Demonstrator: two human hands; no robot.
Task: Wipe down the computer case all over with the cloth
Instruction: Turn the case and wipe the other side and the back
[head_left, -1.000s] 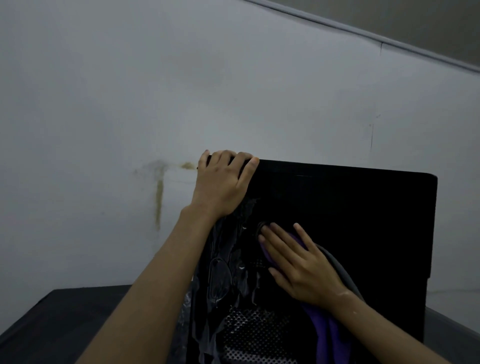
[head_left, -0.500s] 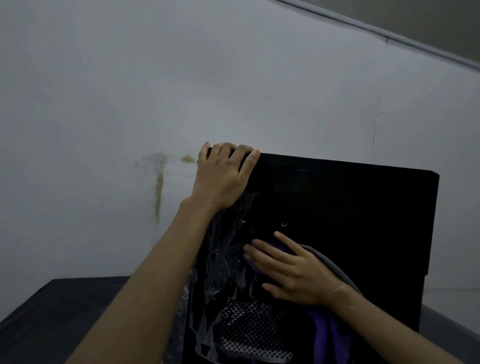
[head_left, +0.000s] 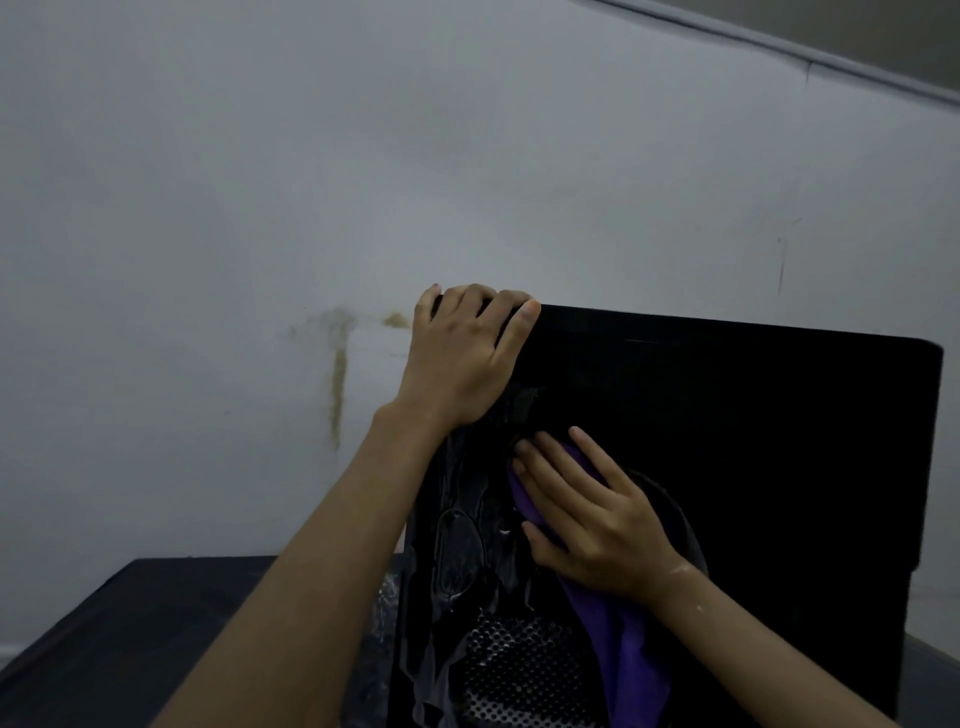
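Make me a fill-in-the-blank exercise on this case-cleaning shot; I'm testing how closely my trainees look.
1. The left hand grips the ____ edge of the computer case.
2. The right hand presses a ____ cloth against the case.
3. The mesh vent lies ____ the right hand.

Missing words: top; purple; below

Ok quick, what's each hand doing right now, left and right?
Left hand: closed, gripping the top corner of the case.
Right hand: open, fingers flat, pressing the cloth against the case.
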